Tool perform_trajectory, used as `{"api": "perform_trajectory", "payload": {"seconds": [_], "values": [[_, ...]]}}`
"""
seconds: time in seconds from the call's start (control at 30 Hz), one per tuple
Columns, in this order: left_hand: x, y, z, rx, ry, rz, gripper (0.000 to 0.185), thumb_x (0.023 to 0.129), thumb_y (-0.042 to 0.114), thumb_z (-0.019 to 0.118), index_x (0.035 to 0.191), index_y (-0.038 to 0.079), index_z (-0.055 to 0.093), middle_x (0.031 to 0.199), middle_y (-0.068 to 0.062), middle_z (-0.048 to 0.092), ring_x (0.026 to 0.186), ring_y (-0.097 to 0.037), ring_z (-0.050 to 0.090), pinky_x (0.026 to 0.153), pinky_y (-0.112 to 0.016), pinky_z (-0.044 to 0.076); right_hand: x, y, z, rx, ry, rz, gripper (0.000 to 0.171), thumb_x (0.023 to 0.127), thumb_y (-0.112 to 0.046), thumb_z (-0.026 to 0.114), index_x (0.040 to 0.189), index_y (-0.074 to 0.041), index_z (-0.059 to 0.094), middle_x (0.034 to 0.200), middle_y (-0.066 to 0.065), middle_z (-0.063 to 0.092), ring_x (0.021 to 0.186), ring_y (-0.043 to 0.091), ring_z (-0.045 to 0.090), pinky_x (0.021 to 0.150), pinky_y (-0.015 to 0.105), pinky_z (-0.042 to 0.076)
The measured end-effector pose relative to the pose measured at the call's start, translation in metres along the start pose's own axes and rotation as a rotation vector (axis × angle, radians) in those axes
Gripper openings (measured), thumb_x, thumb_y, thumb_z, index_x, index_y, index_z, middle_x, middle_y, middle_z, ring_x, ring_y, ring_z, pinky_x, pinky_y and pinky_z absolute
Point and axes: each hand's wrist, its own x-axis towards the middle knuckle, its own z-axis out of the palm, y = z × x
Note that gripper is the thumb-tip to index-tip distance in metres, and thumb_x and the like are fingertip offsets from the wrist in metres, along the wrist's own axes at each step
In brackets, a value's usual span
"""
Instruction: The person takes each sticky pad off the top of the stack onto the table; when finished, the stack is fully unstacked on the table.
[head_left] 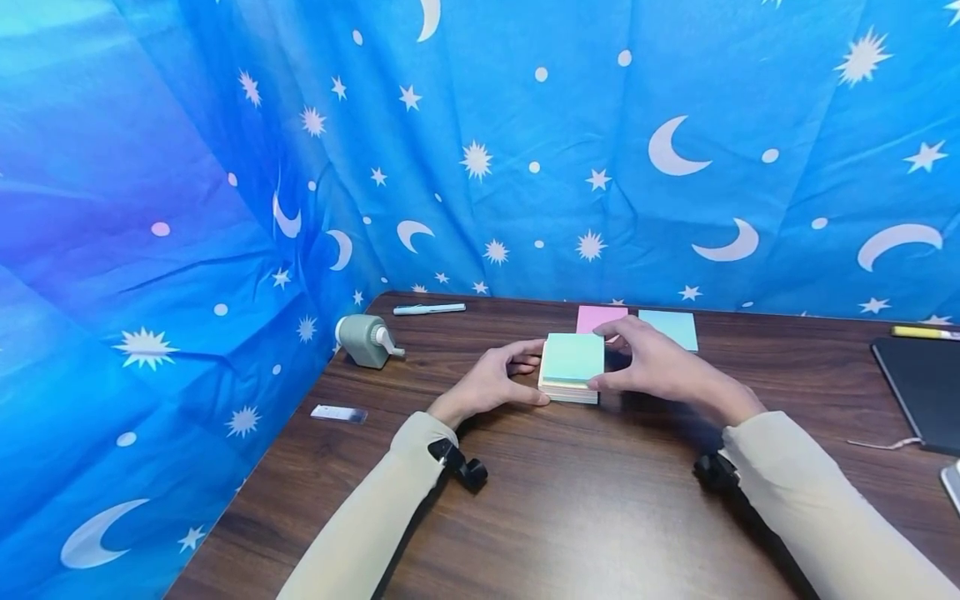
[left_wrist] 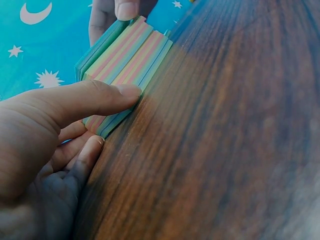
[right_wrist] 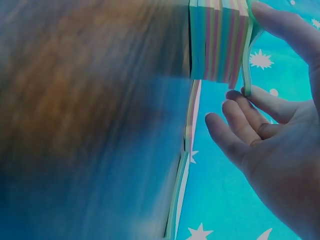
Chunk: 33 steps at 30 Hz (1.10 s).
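Pink note [head_left: 597,317] and blue note [head_left: 670,328] already lie on the worktop [head_left: 600,500]; left hand [head_left: 491,385] steadies the sticky-note pad [head_left: 572,367] with curled fingers while right hand [head_left: 654,364] fingers pinch the green top sheet, not yet off

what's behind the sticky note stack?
Behind the sticky note stack, a pink note and a blue note lie flat. The right hand covers their near edges.

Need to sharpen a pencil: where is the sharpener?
In the head view, the sharpener sits at the table's far left corner, left of the left hand, near the pen.
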Motion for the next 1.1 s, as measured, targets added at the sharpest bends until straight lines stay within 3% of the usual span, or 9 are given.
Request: {"api": "perform_trajectory", "payload": {"seconds": [0.47,0.73,1.1], "values": [[-0.001,0.001,0.0,0.007,0.006,-0.015,0.084,0.085,0.016,0.091,0.158,0.012,0.051,0.145,-0.006,0.061,0.125,-0.017,0.06,0.109,-0.032,0.048,-0.008,0.004,-0.016,0.013,-0.084,0.05,0.09,0.084,-0.039,0.091,0.148,0.008,0.049,0.14,0.029,0.053,0.129,0.049,0.055,0.105,0.066,0.048],[0.0,0.001,-0.001,0.01,0.006,-0.012,0.084,0.084,0.015,0.091,0.158,0.012,0.051,0.145,-0.006,0.061,0.126,-0.017,0.06,0.109,-0.032,0.047,-0.006,0.004,-0.014,-0.053,-0.097,-0.006,0.096,0.081,-0.04,0.093,0.15,0.01,0.048,0.139,0.029,0.054,0.127,0.048,0.056,0.103,0.067,0.049],[0.0,0.001,-0.001,0.013,0.005,-0.009,0.084,0.085,0.016,0.09,0.159,0.012,0.051,0.146,-0.006,0.061,0.126,-0.017,0.059,0.109,-0.033,0.047,-0.004,0.004,-0.011,-0.11,-0.078,0.0,0.085,0.082,-0.036,0.091,0.145,0.008,0.054,0.133,0.026,0.059,0.12,0.043,0.058,0.102,0.064,0.051]]}}
